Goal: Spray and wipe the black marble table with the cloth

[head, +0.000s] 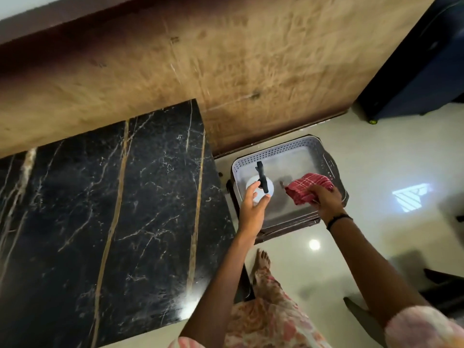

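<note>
Two bare hands reach into a pale perforated plastic basket (288, 146) that sits on a low dark stand just beside the right edge of the desk (100, 209). From where I watch, the desk is a slab of polished black marble, rectangular, crossed by thin white veins and three long gold-brown streaks, and it shines near its lower right corner. Its top is bare.

My left hand (252, 209) has its grip spread apart, fingers curved around the white rounded body of the spray bottle (261, 183); the fingertips look to be touching the bottle's side, but I cannot tell whether they press on it. The bottle stands upright in the left part of the basket, and its black trigger head shows as a narrow bar seen from above.

My right hand (326, 200), with a dark band on the wrist, has its grip clamped on the cloth (307, 188). The cloth is woven, red with a fine white check, bunched into soft folds, and it lies in the right part of the basket, near its front wall. The basket has rounded corners, small holes along its walls and a smooth grey floor.

Behind the desk runs a wood-grain wall panel (226, 59), tan with darker brown streaks. The floor (376, 172) is glossy cream tile with bright reflections. A floral pink garment and a bare foot show at the lower edge.
</note>
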Available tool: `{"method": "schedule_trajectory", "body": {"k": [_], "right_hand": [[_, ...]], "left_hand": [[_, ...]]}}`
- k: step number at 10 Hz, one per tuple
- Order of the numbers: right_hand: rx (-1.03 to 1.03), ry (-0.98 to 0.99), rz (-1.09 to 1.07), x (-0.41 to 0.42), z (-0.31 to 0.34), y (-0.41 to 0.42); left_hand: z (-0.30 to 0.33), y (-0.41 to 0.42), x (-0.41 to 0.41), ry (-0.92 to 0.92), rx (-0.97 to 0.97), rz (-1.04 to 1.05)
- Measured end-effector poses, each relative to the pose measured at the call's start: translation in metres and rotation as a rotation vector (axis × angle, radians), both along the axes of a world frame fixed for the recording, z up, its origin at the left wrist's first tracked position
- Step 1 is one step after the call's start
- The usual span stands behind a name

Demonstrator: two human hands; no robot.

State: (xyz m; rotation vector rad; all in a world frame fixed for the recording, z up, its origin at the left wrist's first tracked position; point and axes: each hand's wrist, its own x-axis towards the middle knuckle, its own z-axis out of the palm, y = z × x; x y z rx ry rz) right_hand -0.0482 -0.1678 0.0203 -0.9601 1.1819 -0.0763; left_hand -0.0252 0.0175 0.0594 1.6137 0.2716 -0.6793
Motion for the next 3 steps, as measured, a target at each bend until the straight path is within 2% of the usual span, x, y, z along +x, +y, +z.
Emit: {"method": "schedule_trajectory", "body": {"k": [2,3], "right_hand": [[0.067,0.008,0.053,0.026,-0.036,-0.022],[0.116,0.147,0.036,0.012,-0.052,-0.025]], "left_hand": [[-0.019,-0.007,0.011,0.033,0.073,-0.057],[-0.027,-0.008,0.010,0.056,0.101,-0.054]]}}
